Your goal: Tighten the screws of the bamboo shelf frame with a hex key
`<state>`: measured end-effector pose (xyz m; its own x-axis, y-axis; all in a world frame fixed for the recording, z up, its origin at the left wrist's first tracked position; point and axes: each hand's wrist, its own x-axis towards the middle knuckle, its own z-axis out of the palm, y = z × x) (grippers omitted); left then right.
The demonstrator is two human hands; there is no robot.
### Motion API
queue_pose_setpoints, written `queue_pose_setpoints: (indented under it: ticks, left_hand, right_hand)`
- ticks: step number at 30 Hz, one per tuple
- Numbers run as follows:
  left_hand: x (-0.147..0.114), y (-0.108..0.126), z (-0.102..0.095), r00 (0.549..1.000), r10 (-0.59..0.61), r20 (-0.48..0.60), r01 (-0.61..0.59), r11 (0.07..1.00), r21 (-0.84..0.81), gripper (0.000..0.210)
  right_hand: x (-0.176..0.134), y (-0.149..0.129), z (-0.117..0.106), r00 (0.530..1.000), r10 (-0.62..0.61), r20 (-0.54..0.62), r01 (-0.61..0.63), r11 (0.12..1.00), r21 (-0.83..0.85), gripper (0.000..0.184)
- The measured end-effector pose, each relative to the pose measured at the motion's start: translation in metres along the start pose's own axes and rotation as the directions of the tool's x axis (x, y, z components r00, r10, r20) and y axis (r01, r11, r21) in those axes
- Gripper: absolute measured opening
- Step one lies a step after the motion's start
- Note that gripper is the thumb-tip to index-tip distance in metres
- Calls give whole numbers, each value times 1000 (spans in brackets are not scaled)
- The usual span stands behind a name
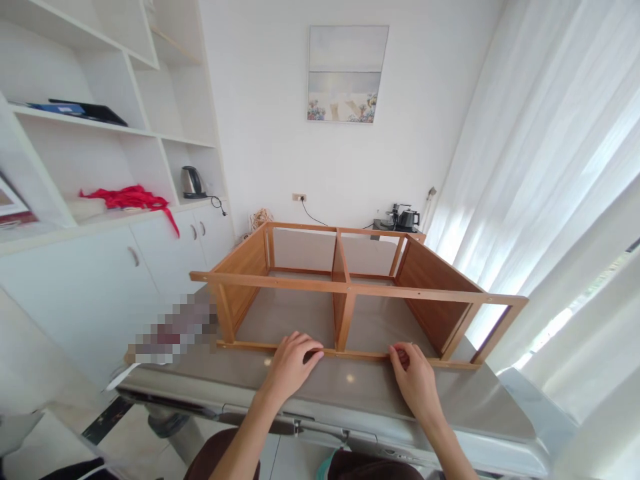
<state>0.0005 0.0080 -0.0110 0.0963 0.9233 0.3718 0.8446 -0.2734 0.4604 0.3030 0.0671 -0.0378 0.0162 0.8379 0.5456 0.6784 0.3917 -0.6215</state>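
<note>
A brown wooden shelf unit (pixel 345 313) lies on its side on the grey tabletop (pixel 325 397). It has slatted rails, solid wood end panels and a middle divider. At its near lower rail, left of the divider, my left hand (pixel 293 363) has its fingers over the wood and its thumb on the near side, closed on it. Farther right along the same rail, my right hand (pixel 415 381) is curled with thumb and fingers pinched on the wood. The fingertips of both hands are partly hidden.
A pixelated patch (pixel 173 330) covers something at the table's left end. White cabinets (pixel 165 250) line the left, holding an electric kettle (pixel 192 182) and red cloth (pixel 133 197). A coffee maker (pixel 403 217) stands behind; white curtains (pixel 545 167) hang at right.
</note>
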Motion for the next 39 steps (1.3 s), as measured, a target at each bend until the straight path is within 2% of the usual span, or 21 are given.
queue_pose_setpoints:
  ticks: [12, 21, 26, 33, 36, 39]
  left_hand:
    - [8, -4, 11, 1000, 8, 11, -8, 1000, 4, 17]
    - [27, -10, 11, 992, 47, 116, -48, 999, 9, 19]
    - [30, -12, 14, 992, 61, 111, -60, 998, -4, 21]
    - [39, 1, 23, 989, 55, 134, -55, 998, -7, 22]
    - [41, 1, 20, 987, 53, 152, -49, 998, -30, 19]
    - [38, -11, 8, 978, 105, 182, -97, 994, -52, 17]
  right_hand:
    - [8, 19, 9, 995, 80, -54, -84, 994, -66, 44]
    - [11, 9, 3, 989, 128, -79, -135, 987, -89, 45]
    - [6, 6, 4, 985, 143, -97, -151, 985, -83, 46]
    - [6, 8, 4, 974, 202, -106, -208, 977, -52, 49]
    - [5, 8, 3, 967, 231, -104, -235, 971, -32, 51]
    - [4, 8, 2, 964, 247, -99, -250, 968, -23, 52]
